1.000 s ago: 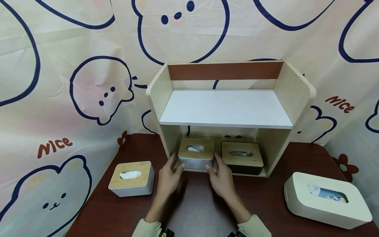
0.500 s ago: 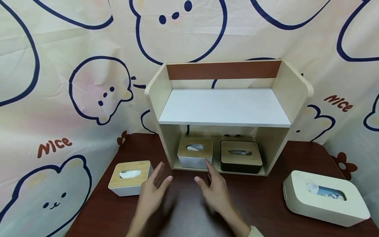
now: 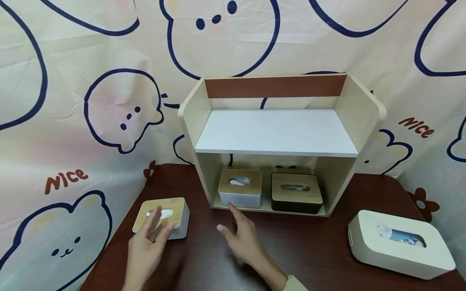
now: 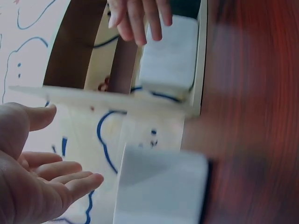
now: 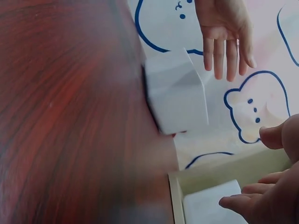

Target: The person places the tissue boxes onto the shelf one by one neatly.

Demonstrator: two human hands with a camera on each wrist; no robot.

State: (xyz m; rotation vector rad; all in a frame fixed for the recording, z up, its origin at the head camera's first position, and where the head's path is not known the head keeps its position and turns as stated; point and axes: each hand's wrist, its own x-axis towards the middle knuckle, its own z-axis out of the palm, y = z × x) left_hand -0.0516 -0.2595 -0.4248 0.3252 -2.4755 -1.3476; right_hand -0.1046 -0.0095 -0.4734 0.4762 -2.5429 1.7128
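Observation:
On the left of the dark table stands a white tissue box with a wooden lid (image 3: 178, 208). In the head view my left hand (image 3: 147, 244) appears in front of it, fingers extended; the left wrist view shows a gap between that hand (image 4: 42, 172) and the box (image 4: 161, 186). My right hand (image 3: 245, 238) hovers before the shelf, holding nothing, its fingers loosely spread. A second white wood-lidded tissue box (image 3: 240, 198) sits on the lower shelf at left. Beside it is a black tissue box with a wooden lid (image 3: 296, 202).
A two-tier desk shelf (image 3: 276, 133) stands at the back, its white upper board above the two boxes. A larger all-white tissue box (image 3: 400, 244) lies on the table (image 3: 309, 250) at right. A printed curtain (image 3: 65, 133) hangs behind and at the sides.
Both hands have let go of the white tissue box in the lower shelf and drawn back. They have shifted left, the left hand now by the box on the table.

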